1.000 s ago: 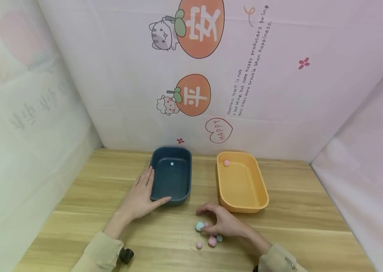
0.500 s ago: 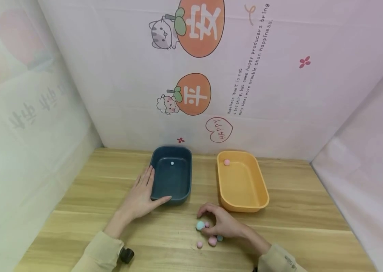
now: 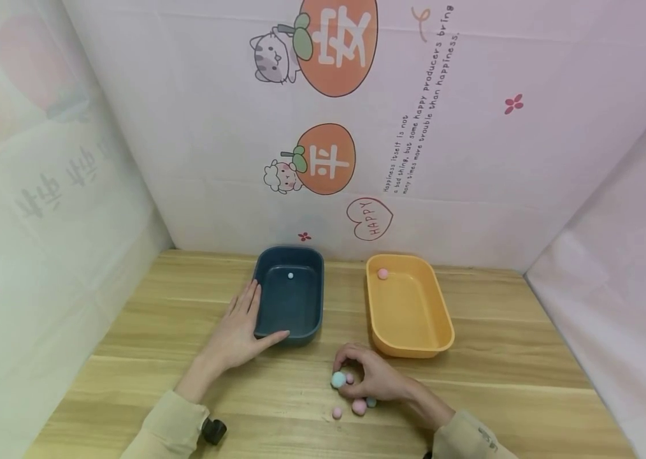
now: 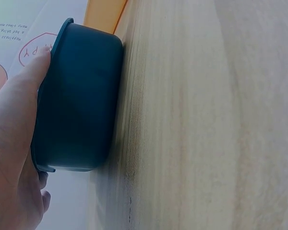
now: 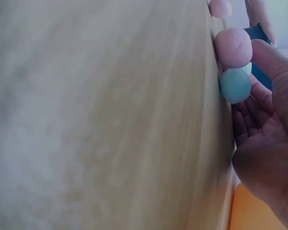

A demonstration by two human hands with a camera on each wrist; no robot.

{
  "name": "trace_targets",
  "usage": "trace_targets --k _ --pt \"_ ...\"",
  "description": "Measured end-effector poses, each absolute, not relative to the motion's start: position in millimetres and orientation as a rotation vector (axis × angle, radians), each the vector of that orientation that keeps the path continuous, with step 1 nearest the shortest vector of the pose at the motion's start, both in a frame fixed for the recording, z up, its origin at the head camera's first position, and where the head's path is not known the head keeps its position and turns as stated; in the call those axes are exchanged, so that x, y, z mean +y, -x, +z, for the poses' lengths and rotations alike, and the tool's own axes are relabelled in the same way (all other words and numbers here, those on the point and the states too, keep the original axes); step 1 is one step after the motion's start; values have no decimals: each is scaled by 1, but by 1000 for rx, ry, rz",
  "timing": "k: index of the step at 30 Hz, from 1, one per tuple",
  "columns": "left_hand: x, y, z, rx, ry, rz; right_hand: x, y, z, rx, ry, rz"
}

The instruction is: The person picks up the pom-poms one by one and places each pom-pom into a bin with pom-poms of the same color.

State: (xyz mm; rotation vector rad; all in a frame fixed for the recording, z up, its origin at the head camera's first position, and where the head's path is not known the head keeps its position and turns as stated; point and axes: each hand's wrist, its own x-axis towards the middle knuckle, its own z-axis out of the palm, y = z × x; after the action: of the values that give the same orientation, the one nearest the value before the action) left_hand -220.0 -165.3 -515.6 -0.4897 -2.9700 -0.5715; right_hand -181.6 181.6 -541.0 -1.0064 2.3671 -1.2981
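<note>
In the head view my left hand (image 3: pixel 235 335) rests against the dark blue tub (image 3: pixel 288 312), fingers along its left rim and thumb over its near rim. The left wrist view shows the thumb on the tub's rim (image 4: pixel 67 28). My right hand (image 3: pixel 377 375) pinches a light blue ball (image 3: pixel 338 380) between thumb and fingers, low over the table. A small pink ball (image 3: pixel 349 378) sits just beside it. Nearer lie a larger pink ball (image 3: pixel 359 407), a blue-green ball (image 3: pixel 371 402) and a small pink ball (image 3: pixel 337 413). The right wrist view shows the blue-green ball (image 5: pixel 235 86) close to the hand.
A yellow tub (image 3: pixel 409 312) stands right of the blue one, with a pink ball (image 3: pixel 383 274) inside. One tiny pale ball (image 3: pixel 290 276) lies in the blue tub. Behind both hangs a printed white cloth (image 3: pixel 214 159); the wooden table (image 3: pixel 489 395) spreads underneath.
My right fingertips have closed in on the light blue ball, which has barely shifted. The left hand and both tubs stay in place.
</note>
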Motion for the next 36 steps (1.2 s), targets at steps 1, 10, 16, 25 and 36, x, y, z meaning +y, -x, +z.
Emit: trace_targets --k 1,10,16,25,36 --pt "-165 220 -515 -2971 489 -576 182 182 -541 2365 1006 -1303" --pt "-166 220 -516 -2969 489 -586 181 182 -543 2325 919 -1372" --pt "-167 221 -517 -2961 491 -586 180 184 -544 2289 850 -1422" --pt "-167 221 -519 -2953 493 -576 181 184 -543 2264 791 -1463" --pt "-166 220 -517 -2963 491 -580 181 187 -529 2182 699 -1517"
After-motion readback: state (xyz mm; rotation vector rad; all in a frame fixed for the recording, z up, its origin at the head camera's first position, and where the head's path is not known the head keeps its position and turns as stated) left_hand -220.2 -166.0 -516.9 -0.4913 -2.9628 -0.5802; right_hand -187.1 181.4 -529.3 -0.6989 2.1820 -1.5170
